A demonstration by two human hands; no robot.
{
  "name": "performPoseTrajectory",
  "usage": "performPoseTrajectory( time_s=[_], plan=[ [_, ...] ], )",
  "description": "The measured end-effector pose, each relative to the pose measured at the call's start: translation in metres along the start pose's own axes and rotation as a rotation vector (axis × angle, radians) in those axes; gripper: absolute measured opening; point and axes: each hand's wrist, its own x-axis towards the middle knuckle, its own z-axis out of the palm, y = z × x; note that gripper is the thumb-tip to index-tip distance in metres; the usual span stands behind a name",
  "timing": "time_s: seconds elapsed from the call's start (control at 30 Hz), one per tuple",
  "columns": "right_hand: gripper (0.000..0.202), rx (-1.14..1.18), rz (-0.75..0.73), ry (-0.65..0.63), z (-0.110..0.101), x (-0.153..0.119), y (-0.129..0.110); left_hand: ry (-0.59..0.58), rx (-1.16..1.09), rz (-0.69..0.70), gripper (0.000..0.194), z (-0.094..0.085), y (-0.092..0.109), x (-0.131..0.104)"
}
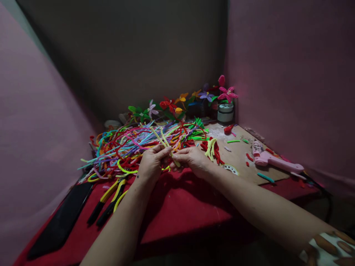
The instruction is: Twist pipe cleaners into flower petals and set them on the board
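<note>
Pale yellow pipe cleaners (158,136) are pinched between both hands above the red-covered table. My left hand (154,159) closes thumb and fingers around them, their free ends pointing up and away. Close beside it, my right hand (190,159) pinches the lower part near the fingertips; the exact grip there is partly hidden. Just behind the hands spreads a large heap of pipe cleaners (130,138) in many colours. To the right of my right hand lies a bunch of pale yellow pipe cleaners (212,148), with red pieces (219,157) beside it.
Yellow-and-black pliers (109,199) and a black phone-like slab (62,220) lie at the left. A pink glue gun (273,159) rests on a brown board (238,140) with cut scraps. Behind stand pipe-cleaner flowers (169,104) and a small jar (225,113).
</note>
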Motion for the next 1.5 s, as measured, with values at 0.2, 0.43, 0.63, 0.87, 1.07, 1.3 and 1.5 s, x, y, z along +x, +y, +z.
performPoseTrajectory(
  time_s=[0.2,0.43,0.63,0.87,1.07,1.3,1.5],
  plan=[
    [0.013,0.035,0.009,0.037,-0.001,0.003,0.004,-0.050,0.009,0.028,0.027,0.001,-0.003,-0.001],
    [0.010,0.003,-0.061,0.083,-0.001,0.004,0.004,0.049,0.244,0.046,0.023,0.002,0.008,-0.006],
    [0.009,0.033,0.009,0.090,-0.005,0.005,-0.001,0.008,0.545,0.398,0.011,-0.003,0.015,-0.006],
    [0.005,0.019,0.017,-0.003,-0.009,0.006,-0.001,-0.158,1.046,0.824,0.013,-0.017,0.010,0.001],
    [0.008,-0.144,-0.102,-0.026,-0.007,0.003,-0.005,-0.233,1.153,0.777,0.010,-0.013,0.023,-0.011],
    [0.015,-0.803,-0.579,0.120,0.001,-0.008,0.000,-0.129,0.481,-0.046,0.010,-0.008,0.023,-0.013],
    [0.016,-1.030,-0.913,0.185,0.001,-0.015,-0.002,-0.267,-0.164,-0.364,0.015,-0.009,0.011,-0.005]
  ],
)
